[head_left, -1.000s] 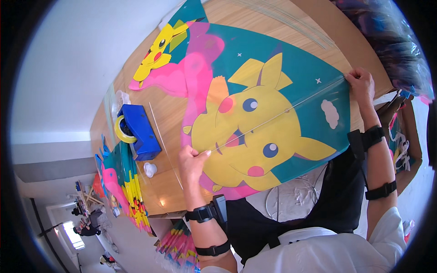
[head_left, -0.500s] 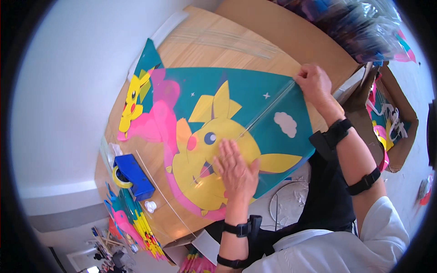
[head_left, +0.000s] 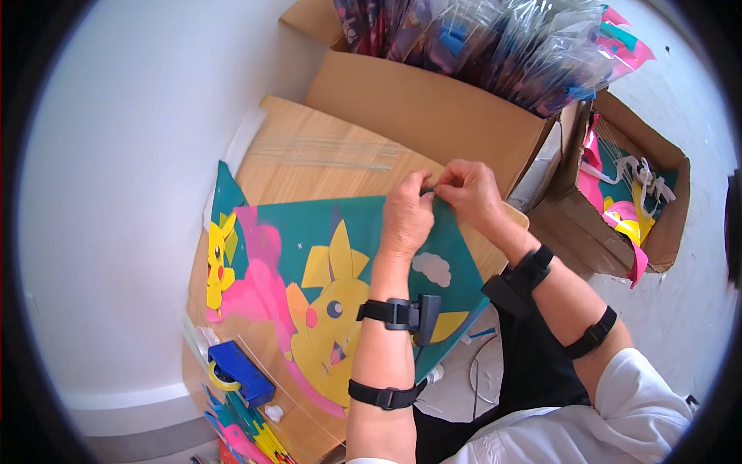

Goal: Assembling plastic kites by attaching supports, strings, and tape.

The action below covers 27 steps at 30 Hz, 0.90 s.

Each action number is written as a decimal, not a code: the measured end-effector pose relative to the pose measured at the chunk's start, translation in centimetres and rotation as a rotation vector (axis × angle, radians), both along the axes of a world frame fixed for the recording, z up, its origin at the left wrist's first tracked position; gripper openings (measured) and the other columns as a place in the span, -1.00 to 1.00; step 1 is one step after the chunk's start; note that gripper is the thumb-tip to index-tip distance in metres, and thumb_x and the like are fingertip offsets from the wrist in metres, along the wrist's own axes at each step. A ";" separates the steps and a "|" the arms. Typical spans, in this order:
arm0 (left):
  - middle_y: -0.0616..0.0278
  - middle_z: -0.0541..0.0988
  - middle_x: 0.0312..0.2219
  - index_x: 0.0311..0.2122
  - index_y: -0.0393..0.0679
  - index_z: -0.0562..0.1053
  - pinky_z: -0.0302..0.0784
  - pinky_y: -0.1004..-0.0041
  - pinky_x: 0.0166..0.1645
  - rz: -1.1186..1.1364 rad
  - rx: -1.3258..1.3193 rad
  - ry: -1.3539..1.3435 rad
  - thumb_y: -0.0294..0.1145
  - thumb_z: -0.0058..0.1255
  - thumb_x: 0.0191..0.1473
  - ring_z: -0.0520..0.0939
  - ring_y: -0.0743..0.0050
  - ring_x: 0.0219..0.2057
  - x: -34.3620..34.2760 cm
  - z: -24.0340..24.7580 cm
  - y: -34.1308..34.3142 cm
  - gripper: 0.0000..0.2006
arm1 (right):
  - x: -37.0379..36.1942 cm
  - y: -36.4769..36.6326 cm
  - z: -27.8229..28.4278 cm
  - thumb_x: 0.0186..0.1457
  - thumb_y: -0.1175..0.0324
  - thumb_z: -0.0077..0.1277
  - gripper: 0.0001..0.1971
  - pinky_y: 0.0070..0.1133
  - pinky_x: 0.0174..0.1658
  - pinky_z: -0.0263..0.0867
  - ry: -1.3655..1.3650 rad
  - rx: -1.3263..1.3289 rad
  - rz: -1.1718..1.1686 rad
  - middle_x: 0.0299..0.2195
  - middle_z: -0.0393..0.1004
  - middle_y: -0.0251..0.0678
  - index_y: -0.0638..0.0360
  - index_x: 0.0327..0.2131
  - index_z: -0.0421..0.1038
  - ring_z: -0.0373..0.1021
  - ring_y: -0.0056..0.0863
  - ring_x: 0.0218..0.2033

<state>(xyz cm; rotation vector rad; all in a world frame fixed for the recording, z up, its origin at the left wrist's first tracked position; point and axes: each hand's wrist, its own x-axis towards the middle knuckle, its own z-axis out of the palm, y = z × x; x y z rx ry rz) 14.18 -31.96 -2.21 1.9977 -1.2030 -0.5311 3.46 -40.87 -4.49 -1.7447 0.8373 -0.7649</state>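
A teal kite (head_left: 354, 207) with a large yellow cartoon animal and pink shapes lies spread over the wooden table. Both my hands meet at its far right corner. My left hand (head_left: 407, 218) is closed there, thumb and fingers pinched at the edge. Beside it, my right hand (head_left: 473, 195) pinches the tip of the same corner. Whatever small part lies between my fingertips is too hidden to make out. My left forearm covers part of the printed figure and the middle of the sheet.
On the table's left side stand a blue tape dispenser (head_left: 246, 374) and a crumpled white scrap (head_left: 273, 413). Folded kites (head_left: 246, 424) lie below it. A cardboard box (head_left: 433, 97) with plastic-wrapped packs stands beyond the table. Another open box (head_left: 671, 216) holds kite pieces at right.
My left hand has left the middle of the kite and moved up to join the right hand at the corner. The view has shifted, showing more of the boxes.
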 end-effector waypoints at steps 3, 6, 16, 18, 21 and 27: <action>0.16 0.52 -0.43 -0.22 -0.27 0.43 0.45 0.46 -0.23 -0.060 -0.094 0.002 -0.66 0.01 -0.14 0.52 0.42 -0.37 0.2 1.6 -0.8 -0.73 | -0.1 1.0 -0.9 -0.25 0.50 0.16 -0.86 -0.57 -0.54 0.28 -0.232 0.265 -0.121 -0.66 0.45 -0.22 0.33 -0.56 0.42 0.37 -0.53 -0.61; 0.27 0.49 -0.53 -0.31 -0.25 0.43 0.45 0.54 -0.31 -0.039 -0.088 -0.012 -0.71 0.02 -0.19 0.49 0.55 -0.48 0.2 3.0 0.0 -0.75 | 0.2 3.2 -0.3 -0.22 0.50 0.22 -0.75 -0.62 -0.56 0.26 -0.288 0.397 -0.260 -0.64 0.44 -0.28 0.36 -0.43 0.38 0.36 -0.61 -0.59; 0.16 0.60 -0.45 -0.32 -0.29 0.52 0.47 0.56 -0.24 -0.062 -0.112 -0.015 -0.69 -0.02 -0.15 0.58 0.51 -0.39 -1.3 5.0 1.1 -0.78 | -0.9 6.5 1.0 -0.02 0.50 0.04 -0.92 -0.65 -0.47 0.27 -0.398 0.140 -0.271 -0.60 0.45 -0.25 0.25 -0.38 0.46 0.35 -0.63 -0.57; 0.16 0.60 -0.45 -0.31 -0.30 0.52 0.47 0.56 -0.24 -0.069 -0.111 -0.027 -0.68 -0.01 -0.14 0.58 0.52 -0.38 -1.2 5.2 1.3 -0.79 | -1.1 6.8 1.9 -0.02 0.50 0.04 -0.91 -0.64 -0.46 0.28 -0.369 0.138 -0.266 -0.58 0.46 -0.21 0.25 -0.37 0.47 0.37 -0.58 -0.57; 0.20 0.59 -0.48 -0.33 -0.32 0.51 0.46 0.57 -0.28 -0.089 -0.091 -0.015 -0.66 0.01 -0.13 0.55 0.55 -0.42 -1.1 5.5 1.4 -0.82 | -1.1 6.8 2.3 -0.03 0.49 0.03 -0.91 -0.61 -0.47 0.29 -0.370 0.113 -0.254 -0.57 0.46 -0.16 0.26 -0.39 0.46 0.39 -0.51 -0.57; 0.22 0.53 -0.56 -0.44 -0.32 0.47 0.40 0.53 -0.40 -0.162 0.053 -0.037 -0.62 0.02 -0.12 0.47 0.59 -0.52 -0.9 6.5 1.8 -0.94 | -2.1 6.1 2.5 -0.04 0.44 0.01 -0.90 -0.51 -0.44 0.30 -0.240 0.046 -0.143 -0.57 0.44 -0.12 0.28 -0.44 0.43 0.40 -0.37 -0.54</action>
